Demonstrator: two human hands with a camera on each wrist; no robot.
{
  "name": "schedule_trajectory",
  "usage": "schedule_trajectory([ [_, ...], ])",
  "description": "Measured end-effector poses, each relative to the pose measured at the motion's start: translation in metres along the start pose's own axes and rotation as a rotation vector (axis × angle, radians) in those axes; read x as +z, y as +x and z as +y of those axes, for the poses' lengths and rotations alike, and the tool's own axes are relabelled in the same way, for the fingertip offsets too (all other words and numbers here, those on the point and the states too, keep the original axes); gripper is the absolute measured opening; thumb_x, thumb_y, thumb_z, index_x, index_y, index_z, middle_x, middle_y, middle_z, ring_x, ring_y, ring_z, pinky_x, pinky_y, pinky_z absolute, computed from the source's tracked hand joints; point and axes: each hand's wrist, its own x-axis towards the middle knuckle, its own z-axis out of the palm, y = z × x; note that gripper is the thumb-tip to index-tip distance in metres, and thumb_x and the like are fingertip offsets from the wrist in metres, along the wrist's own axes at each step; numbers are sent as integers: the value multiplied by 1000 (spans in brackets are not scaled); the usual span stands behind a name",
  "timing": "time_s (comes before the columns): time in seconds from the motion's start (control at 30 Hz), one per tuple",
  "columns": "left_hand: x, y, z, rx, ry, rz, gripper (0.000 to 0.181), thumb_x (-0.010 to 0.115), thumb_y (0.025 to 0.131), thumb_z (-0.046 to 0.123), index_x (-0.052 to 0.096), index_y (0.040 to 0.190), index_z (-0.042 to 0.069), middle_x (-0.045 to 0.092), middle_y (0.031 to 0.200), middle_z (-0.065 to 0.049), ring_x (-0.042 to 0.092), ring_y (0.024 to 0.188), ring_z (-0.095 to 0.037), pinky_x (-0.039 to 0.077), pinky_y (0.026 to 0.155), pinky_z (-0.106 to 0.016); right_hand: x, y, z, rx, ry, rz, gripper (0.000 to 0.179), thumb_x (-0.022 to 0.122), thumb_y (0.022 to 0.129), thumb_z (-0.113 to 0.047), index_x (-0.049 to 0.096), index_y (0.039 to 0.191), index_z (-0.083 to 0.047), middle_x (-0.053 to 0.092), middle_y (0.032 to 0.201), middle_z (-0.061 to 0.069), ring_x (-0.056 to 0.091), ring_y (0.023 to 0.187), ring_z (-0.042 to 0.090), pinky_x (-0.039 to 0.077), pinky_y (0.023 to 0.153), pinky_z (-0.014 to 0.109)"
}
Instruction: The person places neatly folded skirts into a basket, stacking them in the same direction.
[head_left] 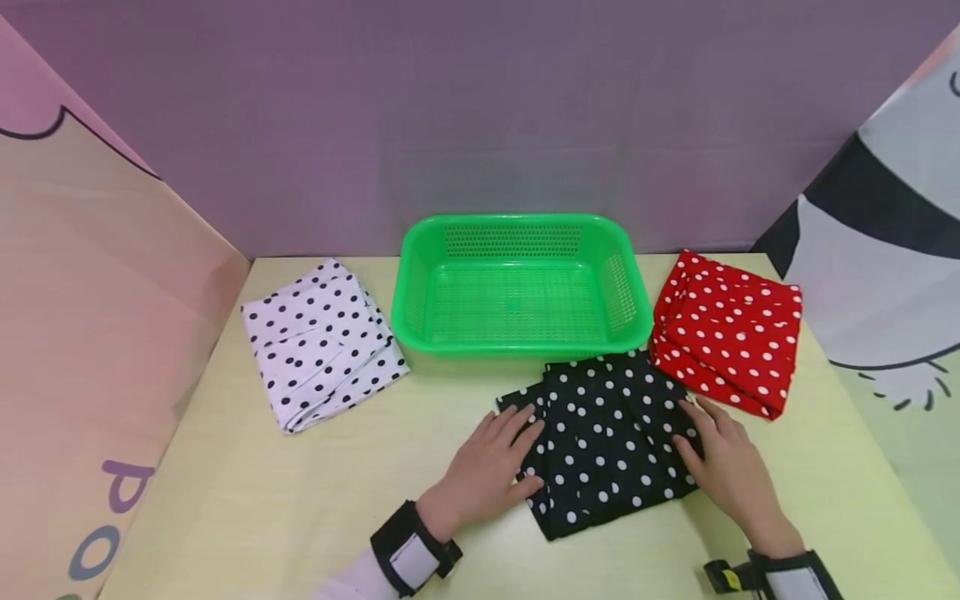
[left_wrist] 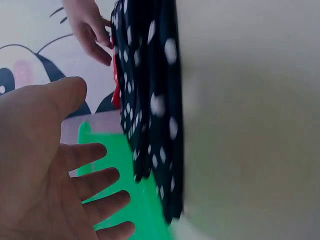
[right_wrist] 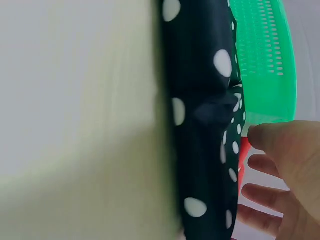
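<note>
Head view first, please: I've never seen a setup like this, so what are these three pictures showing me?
No machine here, just a person's bare left hand and right hand. The wide picture looks down from the person's head; the other two come from each wrist, so things look sideways. On the pale table are a green basket, a white dotted cloth left of it, a red dotted cloth right of it, and a black dotted cloth in front. Nothing is gripped: both hands are open, at opposite sides of the black dotted cloth.

Glossy plastic basket [head_left: 517, 346], soft matt cloths [head_left: 603, 442] w/ creases, smooth tabletop [head_left: 247, 508].
</note>
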Motion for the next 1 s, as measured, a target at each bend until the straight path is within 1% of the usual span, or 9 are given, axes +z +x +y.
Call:
schedule_trajectory([
  [0.1, 7, 1, 8, 10, -14, -27, 65, 49, 90, 48, 36, 141, 10, 27, 149, -11, 29, 135, -28, 25, 111, -41, 3, -4, 2, 26, -5, -34, 54, 69, 79, -15, 49, 124, 6, 46, 122, 32, 47, 101, 48, 45, 78, 59],
  [0.17, 11, 2, 13, 14, -13, -45, 63, 49, 90, 49, 39, 139, 10, 30, 147, -11, 32, 133, -26, 27, 110, -38, 5, -6, 3, 21, -10, -45, 55, 70, 78, -15, 49, 125, 7, 47, 120, 32, 49, 99, 47, 46, 78, 57],
  [0.27, 15, 2, 19, 15, 11, -67, 62, 50, 89, 50, 44, 136, 10, 35, 144, -12, 36, 131, -26, 31, 108, -34, 8, -8, 4, -7, -17, -43, 59, 72, 76, -14, 47, 126, 7, 49, 117, 31, 51, 96, 46, 47, 77, 56],
  [0.37, 18, 2, 20, 10, 33, -75, 62, 51, 88, 50, 45, 135, 11, 37, 143, -12, 38, 130, -26, 32, 107, -34, 11, -9, 6, -31, -25, -15, 61, 73, 74, -13, 48, 125, 8, 50, 116, 31, 52, 95, 46, 47, 76, 57],
  [0.53, 20, 1, 17, 10, 40, -68, 62, 53, 88, 49, 44, 136, 12, 37, 144, -11, 37, 130, -26, 33, 106, -35, 15, -9, 5, -23, -29, -12, 62, 74, 74, -13, 47, 126, 7, 50, 116, 31, 51, 95, 46, 47, 76, 57],
  [0.73, 19, -3, 10, 3, 33, -58, 58, 51, 90, 47, 44, 136, 12, 36, 144, -11, 36, 132, -26, 32, 107, -37, 13, -11, -2, -4, -20, -64, 64, 74, 74, -15, 47, 128, 5, 50, 117, 30, 51, 96, 45, 48, 77, 55],
  [0.9, 16, -8, 3, -31, 3, -54, 55, 50, 91, 45, 46, 134, 11, 36, 144, -11, 35, 132, -27, 30, 108, -39, 11, -12, -12, 14, -6, -102, 61, 73, 76, -16, 47, 129, 2, 51, 116, 29, 52, 95, 42, 49, 76, 53],
  [1.0, 14, -11, 0, -54, -11, -68, 54, 48, 92, 46, 47, 133, 11, 36, 144, -11, 33, 133, -27, 29, 109, -39, 11, -13, -18, 29, 0, -117, 60, 71, 79, -18, 46, 129, 2, 51, 114, 28, 53, 94, 41, 50, 75, 52],
])
